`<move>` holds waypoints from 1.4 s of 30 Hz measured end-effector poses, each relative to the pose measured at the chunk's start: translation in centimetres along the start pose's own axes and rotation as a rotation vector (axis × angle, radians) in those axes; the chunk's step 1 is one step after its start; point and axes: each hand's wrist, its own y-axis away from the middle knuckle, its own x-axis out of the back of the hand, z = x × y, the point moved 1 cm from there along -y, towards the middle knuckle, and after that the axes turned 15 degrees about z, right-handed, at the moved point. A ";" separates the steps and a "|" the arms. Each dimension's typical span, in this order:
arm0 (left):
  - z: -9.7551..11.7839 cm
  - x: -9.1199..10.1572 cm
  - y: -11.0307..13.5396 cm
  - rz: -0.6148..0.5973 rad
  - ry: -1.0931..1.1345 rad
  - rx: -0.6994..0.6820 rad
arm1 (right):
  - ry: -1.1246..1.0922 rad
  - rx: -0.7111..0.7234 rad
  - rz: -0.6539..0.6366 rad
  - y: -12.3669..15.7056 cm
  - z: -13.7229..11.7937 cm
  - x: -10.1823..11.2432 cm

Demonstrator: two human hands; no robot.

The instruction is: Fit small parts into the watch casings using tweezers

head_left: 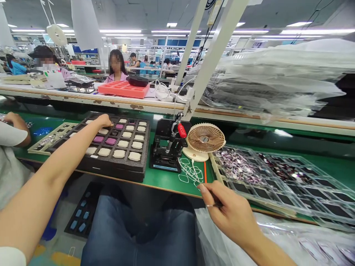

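Observation:
My left hand [104, 120] reaches forward over a black foam tray [140, 166] and its curled fingers rest on a cell near the tray's far left corner. The tray's cells hold several cream pads and a few purple ones. What the fingers hold, if anything, is hidden. My right hand [226, 208] hovers at the bench's front edge, pinched on thin metal tweezers [213, 204]. Just ahead of it lie small white ring-shaped parts [190, 171]. A black hand press [168, 146] with a red knob stands between the tray and a small beige fan [204, 139].
Clear plastic trays [277, 177] with small shiny parts cover the green bench on the right. A stack of clear trays [277, 81] sits on the shelf above. A co-worker's arm [13, 129] is at the left by a beige tray [50, 138]. An orange tray [123, 89] lies behind.

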 end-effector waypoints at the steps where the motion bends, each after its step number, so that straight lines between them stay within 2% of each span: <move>1: -0.2 0.2 0.2 0.005 0.050 0.014 | -0.017 -0.046 -0.021 0.3 0.1 0.3; 3: -0.8 1.0 1.0 0.023 0.179 0.029 | -0.075 -0.154 -0.078 0.6 0.1 0.9; 6: -1.2 2.6 3.3 0.058 0.452 0.016 | -0.268 -0.392 -0.208 0.3 0.2 1.3; 9: -1.1 4.1 7.8 0.048 0.802 -0.003 | -0.438 -0.577 -0.252 0.0 0.0 1.0; 11: -0.9 4.7 12.1 -0.010 1.009 0.014 | -0.459 -0.632 -0.276 0.0 -0.3 0.3; 15: -0.5 4.5 22.8 -0.262 1.253 0.153 | -0.527 -0.780 -0.427 0.6 -1.5 -2.2; 16: -0.3 4.1 25.4 -0.426 1.434 0.334 | -0.556 -0.811 -0.460 0.8 -1.9 -2.8; 18: 0.0 3.2 29.9 -0.611 1.681 0.612 | -0.609 -0.842 -0.511 1.2 -2.6 -3.7; 20: 0.2 2.0 33.1 -0.672 1.772 0.763 | -0.644 -0.781 -0.530 1.5 -3.4 -4.2; 22: 0.3 0.6 35.3 -0.690 1.755 0.806 | -0.627 -0.597 -0.482 1.7 -4.2 -4.2; 26: 0.4 -2.4 37.8 -0.768 1.727 0.740 | -0.479 -0.137 -0.309 2.4 -6.3 -4.1; 29: 0.5 -4.0 39.2 -0.829 1.730 0.683 | -0.294 0.062 -0.337 3.5 -7.4 -5.1; 31: 0.6 -4.7 40.0 -0.866 1.736 0.693 | -0.217 0.117 -0.369 4.0 -7.7 -5.9; 34: 0.9 -5.2 40.8 -0.873 1.777 0.746 | -0.218 0.127 -0.380 4.4 -7.6 -6.9; 38: 1.2 -5.5 41.2 -0.774 1.799 0.767 | -0.268 0.096 -0.353 4.6 -7.5 -7.3; 42: 1.2 -5.6 41.3 -0.692 1.802 0.711 | -0.197 0.204 -0.323 4.7 -7.7 -7.3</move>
